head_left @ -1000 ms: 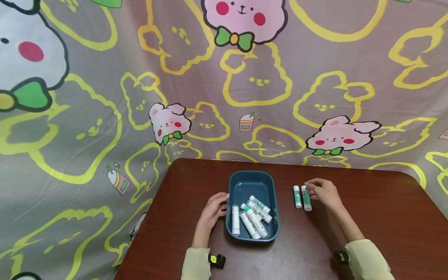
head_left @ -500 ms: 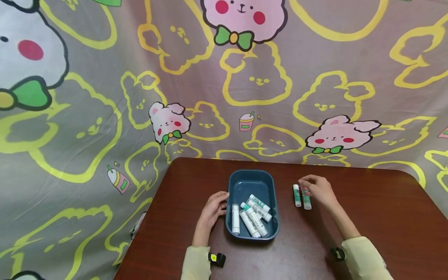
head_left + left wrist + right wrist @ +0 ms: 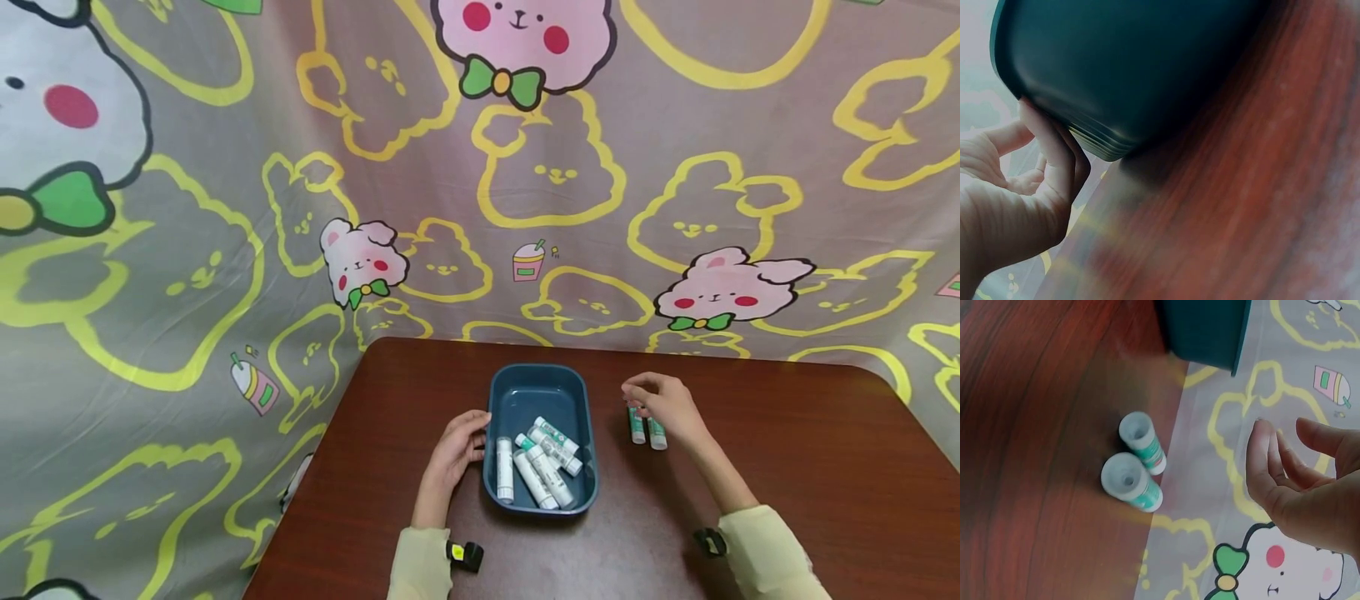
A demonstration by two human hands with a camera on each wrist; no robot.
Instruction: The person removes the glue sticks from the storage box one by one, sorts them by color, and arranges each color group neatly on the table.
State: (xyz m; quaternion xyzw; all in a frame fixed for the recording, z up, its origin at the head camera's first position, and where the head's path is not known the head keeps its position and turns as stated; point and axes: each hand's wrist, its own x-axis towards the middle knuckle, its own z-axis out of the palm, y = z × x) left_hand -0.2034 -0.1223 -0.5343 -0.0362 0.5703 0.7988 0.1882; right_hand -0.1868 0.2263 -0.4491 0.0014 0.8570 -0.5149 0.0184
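Note:
A dark blue rectangular bin (image 3: 528,404) sits on the table with several white-and-green glue sticks (image 3: 505,471) lying in its near half. My left hand (image 3: 453,450) rests its fingers against the bin's left side; in the left wrist view, bent fingers (image 3: 1054,150) touch the outer wall just under the rim. To the right of the bin, two glue sticks, a left one (image 3: 637,431) and a right one (image 3: 657,437), lie side by side. Over their far ends is my right hand (image 3: 667,404), fingers loosely bent, holding nothing. It partly covers both sticks in the head view.
The brown wooden table (image 3: 615,550) has rounded far corners. Behind it and along the left hangs a cloth (image 3: 570,300) printed with cartoon rabbits. Black bands with small cameras (image 3: 467,557) are on both wrists.
My right hand has moved left, from the right glue stick to above the left one. My left hand, the bin and the glue sticks have stayed in place.

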